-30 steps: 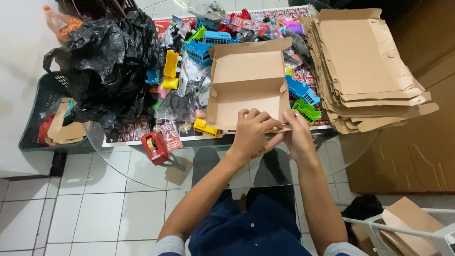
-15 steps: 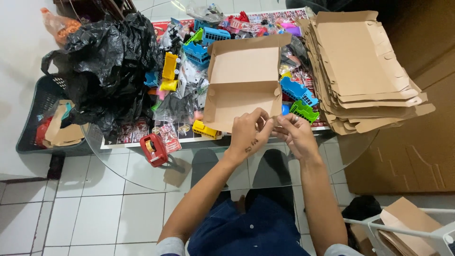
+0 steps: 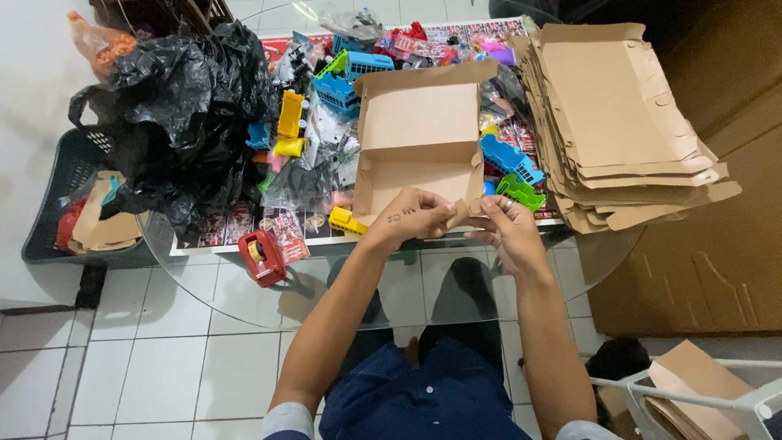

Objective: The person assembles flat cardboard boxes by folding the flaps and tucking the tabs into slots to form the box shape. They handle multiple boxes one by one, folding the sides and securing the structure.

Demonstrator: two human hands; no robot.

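Nearest, two bare forearms over dark blue trousers, reaching across the round glass tabletop (image 3: 244,293). Left hand (image 3: 411,218) and right hand (image 3: 509,232) both at the near edge of the open brown cardboard box (image 3: 419,151), fingers of each curled and pinching a small front flap of that box between fingertips (exact grip partly hidden by the knuckles). Box lying flat on the tabletop, lid panel tipped back away from the body.

Left of the box, near the table edge: one red tape dispenser (image 3: 262,256). Touching the box's near-left corner: one yellow plastic toy piece (image 3: 346,220). Right of the box: one blue plastic crate toy (image 3: 511,159) and one green one (image 3: 521,192), just beside each other.

Further right of the box: one tall stack of flat brown cardboard blanks (image 3: 619,122) (too many sheets to count). Far left of the box: one crumpled black plastic bag (image 3: 183,106), beside one dark green plastic basket (image 3: 57,212). Beyond the box: a jumble of coloured plastic toys (image 3: 358,65), uncountable.
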